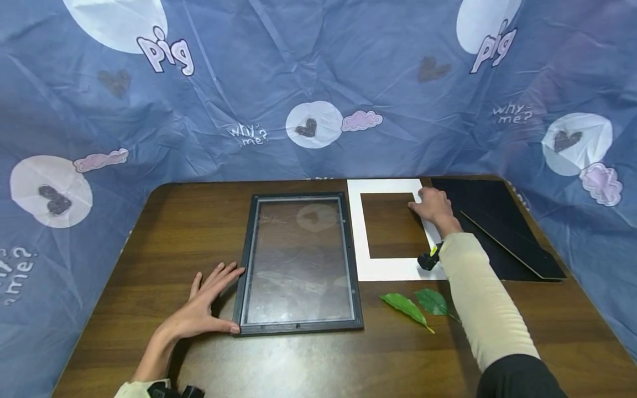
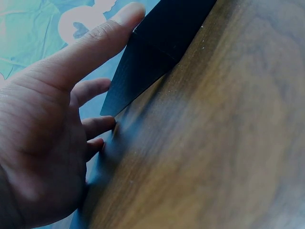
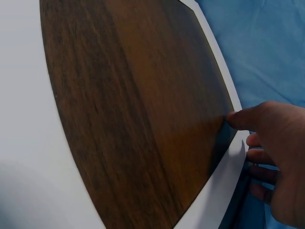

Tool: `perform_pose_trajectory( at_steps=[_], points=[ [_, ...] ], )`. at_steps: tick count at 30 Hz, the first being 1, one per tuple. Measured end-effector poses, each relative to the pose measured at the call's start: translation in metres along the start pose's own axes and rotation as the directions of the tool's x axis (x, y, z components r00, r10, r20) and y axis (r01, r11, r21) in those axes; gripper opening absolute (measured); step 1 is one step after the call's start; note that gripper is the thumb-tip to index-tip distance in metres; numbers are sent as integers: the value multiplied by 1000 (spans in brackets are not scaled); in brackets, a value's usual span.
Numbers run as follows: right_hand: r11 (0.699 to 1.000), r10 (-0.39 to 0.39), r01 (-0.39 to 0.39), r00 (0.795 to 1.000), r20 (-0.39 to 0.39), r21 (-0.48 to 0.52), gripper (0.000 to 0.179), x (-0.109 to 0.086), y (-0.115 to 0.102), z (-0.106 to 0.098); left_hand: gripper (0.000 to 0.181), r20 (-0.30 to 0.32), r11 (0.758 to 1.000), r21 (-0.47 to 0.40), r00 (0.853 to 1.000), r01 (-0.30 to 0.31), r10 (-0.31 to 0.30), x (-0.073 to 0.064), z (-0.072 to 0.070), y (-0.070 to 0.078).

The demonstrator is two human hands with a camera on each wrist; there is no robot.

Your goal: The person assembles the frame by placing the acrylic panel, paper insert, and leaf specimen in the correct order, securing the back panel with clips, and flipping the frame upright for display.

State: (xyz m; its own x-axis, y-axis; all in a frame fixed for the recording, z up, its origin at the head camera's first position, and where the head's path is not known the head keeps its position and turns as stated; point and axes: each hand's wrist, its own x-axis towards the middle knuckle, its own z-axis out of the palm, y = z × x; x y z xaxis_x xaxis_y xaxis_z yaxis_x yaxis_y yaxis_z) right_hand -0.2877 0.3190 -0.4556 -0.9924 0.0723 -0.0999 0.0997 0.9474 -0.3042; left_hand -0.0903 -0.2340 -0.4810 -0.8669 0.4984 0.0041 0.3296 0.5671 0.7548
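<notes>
A black picture frame (image 1: 362, 309) with a clear pane lies in the middle of the table. My left hand (image 1: 199, 312) is at its left side, fingers spread and fairly straight, thumb tip at the lower left corner. The left wrist view shows the thumb and fingertips against the frame's dark side (image 2: 147, 52). Right of the frame lies a white picture mat (image 1: 388, 271) with a rectangular opening. My right hand (image 1: 433, 207) grips its upper right strip, thumb (image 3: 243, 119) at the inner edge and curled fingers at the outer edge.
Two green leaves, one long (image 1: 404, 305) and one rounder (image 1: 432, 302), lie below the mat. A black backing board (image 1: 478, 193) is at the right, with another dark panel (image 1: 512, 246) angled on it. Behind the wooden table (image 1: 199, 221) hangs a blue printed cloth (image 1: 224, 72).
</notes>
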Motion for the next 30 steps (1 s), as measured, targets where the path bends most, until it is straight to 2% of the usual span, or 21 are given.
perform_pose_trajectory(
  at_steps=[5, 10, 20, 26, 30],
  points=[
    [1000, -5, 6, 1000, 2, -5, 58, 3, 0, -1, 111, 1, 1000, 5, 1000, 3, -3, 1, 0, 1],
    [1000, -10, 10, 999, 41, 0, 61, 7, 3, -5, 112, 0, 1000, 12, 1000, 3, -3, 2, 0, 2],
    [998, 15, -21, 995, 94, 62, 67, 13, 7, -12, 113, 7, 1000, 0, 1000, -4, 4, 3, 0, 2],
    [1000, 0, -3, 994, 112, 29, 70, 21, 3, -13, 113, -1, 1000, 2, 1000, -10, 10, 2, 0, 2],
    [1000, 1, -5, 988, 154, 30, 74, 27, 0, -12, 113, 1, 1000, -2, 1000, -11, 11, 0, 0, 0]
  ],
)
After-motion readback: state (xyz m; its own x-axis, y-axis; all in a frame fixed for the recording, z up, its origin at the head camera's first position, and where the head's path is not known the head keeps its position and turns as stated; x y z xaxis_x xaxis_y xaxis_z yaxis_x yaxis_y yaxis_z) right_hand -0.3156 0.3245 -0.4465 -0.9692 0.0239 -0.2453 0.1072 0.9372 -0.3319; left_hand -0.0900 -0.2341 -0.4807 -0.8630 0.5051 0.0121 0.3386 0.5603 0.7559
